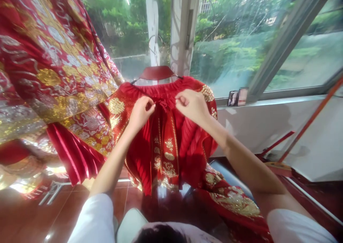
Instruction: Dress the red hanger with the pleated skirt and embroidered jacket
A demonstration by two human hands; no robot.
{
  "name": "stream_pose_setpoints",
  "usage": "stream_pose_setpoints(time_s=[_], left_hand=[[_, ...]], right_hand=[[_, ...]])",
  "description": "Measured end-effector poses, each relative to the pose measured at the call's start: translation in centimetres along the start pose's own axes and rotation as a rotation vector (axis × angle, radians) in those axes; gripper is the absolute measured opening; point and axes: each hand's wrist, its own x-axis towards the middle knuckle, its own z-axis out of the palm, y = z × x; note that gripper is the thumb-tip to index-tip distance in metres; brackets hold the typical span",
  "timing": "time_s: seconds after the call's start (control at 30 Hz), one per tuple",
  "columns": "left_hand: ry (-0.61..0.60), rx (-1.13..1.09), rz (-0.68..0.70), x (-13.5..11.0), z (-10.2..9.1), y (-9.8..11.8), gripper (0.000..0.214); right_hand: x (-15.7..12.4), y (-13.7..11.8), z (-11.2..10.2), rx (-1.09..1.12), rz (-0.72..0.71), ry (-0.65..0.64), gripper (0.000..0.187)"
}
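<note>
A red garment with gold embroidery (168, 153) hangs upright on a hanger (151, 45) in front of me. Its gathered upper edge carries a red tie string (167, 105), bunched into a small bow or knot at the centre. My left hand (141, 111) pinches one side of this string between thumb and forefinger. On the other side, my right hand (192, 105) is closed with curled fingers on the string's opposite end, which the fingers mostly hide. Both hands stay level, a short gap apart, with the knot between them. A stiff red collar (157, 72) shows above.
Another red robe with gold and silver embroidery (59, 57) hangs close on the left. Windows (230, 50) stand behind, with a phone (233, 97) on the sill. At the right leans an orange-handled pole (311, 123). A pale stool (132, 223) is below me.
</note>
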Motion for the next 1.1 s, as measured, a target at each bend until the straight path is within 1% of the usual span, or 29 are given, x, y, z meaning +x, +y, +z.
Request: stream_pose_setpoints(time_s=[0.1, 0.17, 0.23, 0.3, 0.37, 0.4, 0.5, 0.53, 0.57, 0.6, 0.7, 0.77, 0.8, 0.83, 0.9, 0.93, 1.0, 1.1], left_hand=[[0.046, -0.118, -0.085, 0.3, 0.7, 0.7, 0.007], [0.068, -0.239, -0.131, 0.3, 0.9, 0.8, 0.005], [0.077, -0.421, -0.204, 0.3, 1.1, 0.7, 0.007], [0.059, -0.613, -0.288, 0.2, 1.3, 0.5, 0.013], [0.038, -0.729, -0.338, 0.1, 1.5, 0.4, 0.015], [0.037, -0.749, -0.346, 0.1, 1.5, 0.4, 0.013], [0.061, -0.748, -0.356, 0.3, 1.4, 0.3, 0.005], [0.064, -0.735, -0.361, 0.4, 1.3, 0.3, 0.004], [0.066, -0.705, -0.360, 0.4, 1.0, 0.2, 0.003], [0.061, -0.658, -0.353, 0.5, 0.7, 0.1, 0.003], [0.006, -0.512, -0.298, 0.7, -0.4, -0.1, 0.009], [-0.054, -0.516, -0.260, 0.8, -1.0, -0.1, 0.010], [-0.084, -0.556, -0.248, 0.9, -1.1, 0.0, 0.010], [-0.101, -0.603, -0.237, 1.0, -1.1, 0.1, 0.010], [-0.099, -0.666, -0.223, 1.2, -1.0, 0.1, 0.012], [-0.084, -0.666, -0.220, 1.3, -0.9, 0.0, 0.013], [-0.049, -0.606, -0.217, 1.2, -0.8, -0.3, 0.011], [-0.042, -0.493, -0.220, 0.8, -0.9, -0.9, 0.010]], right_hand=[[0.0, -2.6, 1.5, -0.087, 0.047, -0.160, 0.012], [0.2, -3.3, 2.4, -0.169, 0.081, -0.229, 0.015], [0.3, -3.4, 3.0, -0.199, 0.088, -0.255, 0.018], [0.4, -3.4, 3.2, -0.157, 0.106, -0.241, 0.017], [0.4, -3.5, 3.2, -0.018, 0.161, -0.195, 0.011], [0.4, -3.7, 3.2, 0.099, 0.210, -0.172, 0.008], [0.6, -4.2, 3.3, 0.555, 0.415, -0.152, 0.008], [0.8, -4.1, 3.3, 0.667, 0.475, -0.153, 0.009], [1.0, -3.9, 3.1, 0.726, 0.503, -0.150, 0.009], [1.1, -3.5, 2.9, 0.725, 0.488, -0.138, 0.010], [1.5, -2.0, 1.8, 0.538, 0.308, -0.082, 0.012], [1.5, -1.3, 1.1, 0.470, 0.215, -0.061, 0.009], [1.5, -1.0, 0.8, 0.491, 0.191, -0.067, 0.006], [1.4, -0.9, 0.7, 0.543, 0.173, -0.087, 0.009], [1.4, -0.7, 0.7, 0.674, 0.150, -0.130, 0.021], [1.4, -0.5, 0.8, 0.731, 0.148, -0.147, 0.024], [1.4, 0.1, 1.0, 0.792, 0.157, -0.152, 0.023], [1.6, 1.3, 1.4, 0.759, 0.147, -0.144, 0.016]])
